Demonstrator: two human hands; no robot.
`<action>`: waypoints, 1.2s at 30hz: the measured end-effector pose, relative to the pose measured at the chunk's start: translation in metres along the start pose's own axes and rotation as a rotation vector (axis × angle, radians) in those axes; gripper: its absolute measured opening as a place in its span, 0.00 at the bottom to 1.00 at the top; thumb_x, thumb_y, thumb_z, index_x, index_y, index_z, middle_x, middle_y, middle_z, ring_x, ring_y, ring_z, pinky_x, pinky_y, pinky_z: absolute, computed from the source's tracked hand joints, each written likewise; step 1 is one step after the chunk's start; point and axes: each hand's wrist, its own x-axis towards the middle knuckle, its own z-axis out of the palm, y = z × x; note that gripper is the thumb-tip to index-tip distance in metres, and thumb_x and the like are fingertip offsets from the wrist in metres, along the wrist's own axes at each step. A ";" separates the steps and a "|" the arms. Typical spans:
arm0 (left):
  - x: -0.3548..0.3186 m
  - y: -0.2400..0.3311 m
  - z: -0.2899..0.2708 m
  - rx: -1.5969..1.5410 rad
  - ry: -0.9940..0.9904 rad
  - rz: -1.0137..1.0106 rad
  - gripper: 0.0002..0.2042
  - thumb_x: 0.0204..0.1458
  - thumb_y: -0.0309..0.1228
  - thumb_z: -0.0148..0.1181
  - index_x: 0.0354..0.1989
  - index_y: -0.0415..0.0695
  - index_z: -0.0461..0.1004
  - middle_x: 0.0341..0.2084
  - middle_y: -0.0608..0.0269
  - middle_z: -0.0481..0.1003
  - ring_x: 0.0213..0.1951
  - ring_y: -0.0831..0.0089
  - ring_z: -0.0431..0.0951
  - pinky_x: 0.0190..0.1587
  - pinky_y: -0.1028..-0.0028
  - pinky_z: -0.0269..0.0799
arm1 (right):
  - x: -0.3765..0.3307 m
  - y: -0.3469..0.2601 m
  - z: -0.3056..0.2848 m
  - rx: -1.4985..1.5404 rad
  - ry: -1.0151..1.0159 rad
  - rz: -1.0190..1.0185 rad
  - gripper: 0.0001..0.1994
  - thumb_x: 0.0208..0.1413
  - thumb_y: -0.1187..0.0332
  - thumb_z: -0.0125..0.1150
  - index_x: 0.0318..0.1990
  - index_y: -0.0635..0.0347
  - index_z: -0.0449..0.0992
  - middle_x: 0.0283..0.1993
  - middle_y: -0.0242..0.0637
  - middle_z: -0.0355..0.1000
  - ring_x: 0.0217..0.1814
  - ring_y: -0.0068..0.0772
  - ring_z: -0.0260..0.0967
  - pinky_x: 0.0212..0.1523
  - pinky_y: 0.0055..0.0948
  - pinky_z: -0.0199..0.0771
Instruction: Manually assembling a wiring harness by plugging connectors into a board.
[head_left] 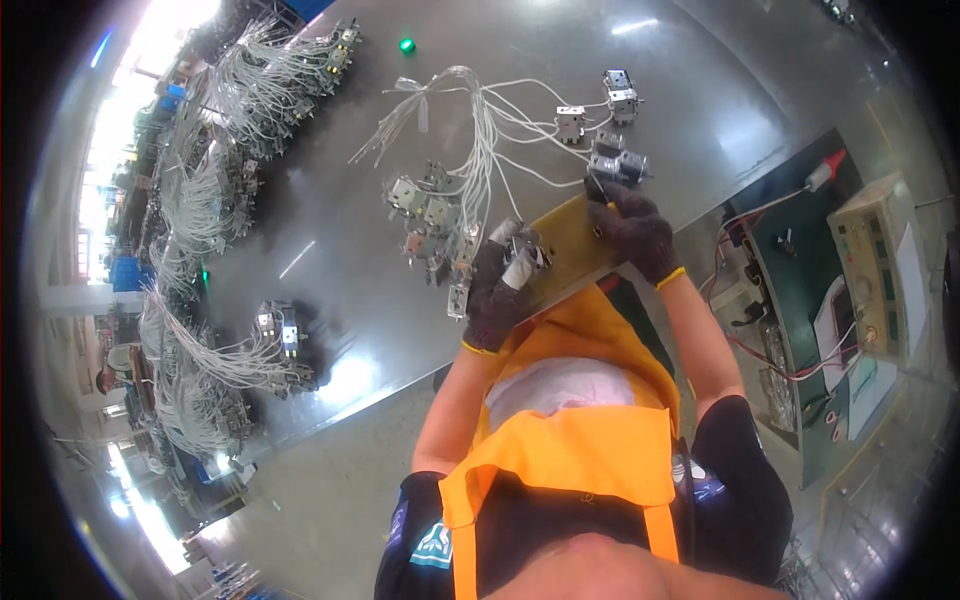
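My left hand (pixel 497 288), in a dark glove with pale fingertips, is closed around a small silvery metal unit (pixel 540 256) with a white cable. It is at the left end of a yellowish-brown board (pixel 573 246) at the table's near edge. At the board's right end, my right hand (pixel 638 236), in a dark glove with a yellow cuff, has its fingers curled. What its fingertips grip is too small to tell. Just beyond them lie metal units (pixel 618 160) on white cables. More such units (pixel 425 208) lie bunched left of my left hand.
A cable bundle (pixel 465 78) lies tied on the grey metal table (pixel 340 215). Large heaps of cabled units (pixel 215 190) line the left. A green round piece (pixel 407 46) sits at the far side. To the right stands a beige instrument box (pixel 872 262) with red and white leads.
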 end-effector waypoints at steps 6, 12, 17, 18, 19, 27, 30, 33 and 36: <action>0.004 -0.020 0.022 0.865 0.033 0.274 0.26 0.59 0.27 0.56 0.65 0.34 0.58 0.57 0.54 0.66 0.59 0.64 0.66 0.63 0.67 0.60 | -0.023 -0.031 -0.013 0.433 -0.243 0.275 0.20 0.61 0.59 0.56 0.59 0.53 0.73 0.50 0.47 0.76 0.52 0.45 0.75 0.52 0.35 0.73; 0.007 0.006 0.036 0.819 0.014 0.088 0.27 0.56 0.26 0.60 0.63 0.35 0.58 0.55 0.51 0.67 0.57 0.65 0.68 0.60 0.67 0.63 | -0.040 -0.052 -0.027 0.009 -0.322 -0.023 0.17 0.61 0.64 0.58 0.56 0.55 0.75 0.40 0.43 0.79 0.40 0.32 0.77 0.45 0.29 0.75; 0.013 -0.005 0.035 0.753 -0.015 0.038 0.26 0.53 0.27 0.63 0.60 0.35 0.62 0.48 0.48 0.72 0.50 0.60 0.74 0.55 0.64 0.69 | -0.042 -0.067 -0.025 -0.235 -0.278 -0.179 0.14 0.59 0.63 0.59 0.50 0.57 0.78 0.38 0.48 0.77 0.39 0.50 0.76 0.42 0.39 0.76; 0.013 -0.004 0.036 0.754 -0.018 0.038 0.26 0.53 0.27 0.63 0.60 0.35 0.62 0.48 0.48 0.72 0.50 0.60 0.74 0.55 0.64 0.69 | -0.044 -0.069 -0.025 -0.218 -0.237 -0.205 0.14 0.59 0.63 0.58 0.49 0.57 0.78 0.38 0.48 0.77 0.40 0.51 0.75 0.43 0.40 0.75; 0.012 -0.002 0.036 0.865 0.027 0.204 0.27 0.52 0.27 0.65 0.60 0.35 0.63 0.46 0.48 0.72 0.47 0.59 0.75 0.52 0.64 0.70 | -0.045 -0.070 -0.024 -0.201 -0.196 -0.231 0.13 0.59 0.62 0.57 0.48 0.56 0.78 0.38 0.48 0.77 0.41 0.53 0.74 0.43 0.42 0.75; 0.026 -0.031 0.019 1.095 -0.090 0.493 0.28 0.45 0.26 0.65 0.57 0.36 0.64 0.40 0.43 0.73 0.42 0.47 0.76 0.44 0.58 0.72 | -0.035 -0.069 -0.019 -0.446 -0.334 -0.282 0.11 0.59 0.64 0.56 0.46 0.56 0.77 0.36 0.46 0.75 0.40 0.48 0.74 0.41 0.42 0.74; 0.027 -0.038 0.019 1.044 -0.091 0.423 0.27 0.44 0.27 0.66 0.55 0.36 0.65 0.38 0.43 0.74 0.41 0.47 0.76 0.43 0.58 0.72 | -0.039 -0.064 -0.015 -0.419 -0.289 -0.323 0.11 0.58 0.65 0.55 0.45 0.55 0.77 0.34 0.45 0.74 0.38 0.49 0.73 0.39 0.42 0.73; 0.030 -0.042 0.012 0.969 -0.091 0.321 0.26 0.43 0.27 0.66 0.53 0.37 0.67 0.36 0.44 0.74 0.39 0.47 0.76 0.42 0.58 0.72 | -0.034 -0.063 -0.011 -0.419 -0.266 -0.338 0.09 0.58 0.65 0.54 0.44 0.54 0.76 0.33 0.45 0.73 0.38 0.50 0.72 0.39 0.42 0.72; 0.028 -0.044 0.009 0.895 -0.087 0.228 0.24 0.42 0.28 0.66 0.50 0.37 0.69 0.34 0.44 0.75 0.38 0.46 0.76 0.40 0.57 0.73 | -0.044 -0.044 -0.003 -0.572 -0.265 -0.380 0.08 0.58 0.66 0.53 0.42 0.54 0.76 0.33 0.46 0.73 0.39 0.51 0.71 0.41 0.44 0.72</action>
